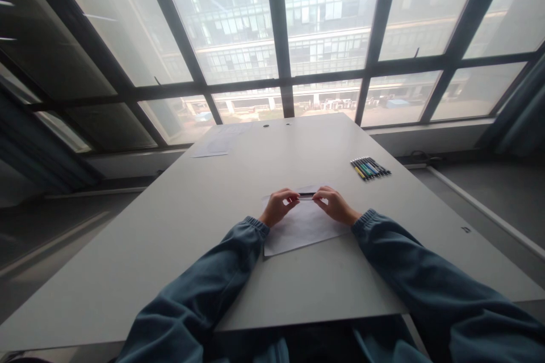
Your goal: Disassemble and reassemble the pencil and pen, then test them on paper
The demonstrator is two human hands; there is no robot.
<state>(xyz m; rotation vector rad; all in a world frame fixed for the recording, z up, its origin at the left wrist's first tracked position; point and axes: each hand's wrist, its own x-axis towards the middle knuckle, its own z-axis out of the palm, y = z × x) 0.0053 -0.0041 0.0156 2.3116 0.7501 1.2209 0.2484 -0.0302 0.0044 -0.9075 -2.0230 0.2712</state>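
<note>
A slim black pen is held level between my two hands, over a white sheet of paper. My left hand pinches its left end between thumb and fingers. At the other end, my right hand has the same kind of pinch. A thin dark line runs just below the pen, and I cannot make out whether it is a part of it. The paper lies slightly turned on the white table, partly covered by both hands.
Several pens with coloured barrels lie side by side on the right of the table. More paper sheets rest at the far left. Two small dark spots sit near the far edge, before the large windows. A small dark mark is at right.
</note>
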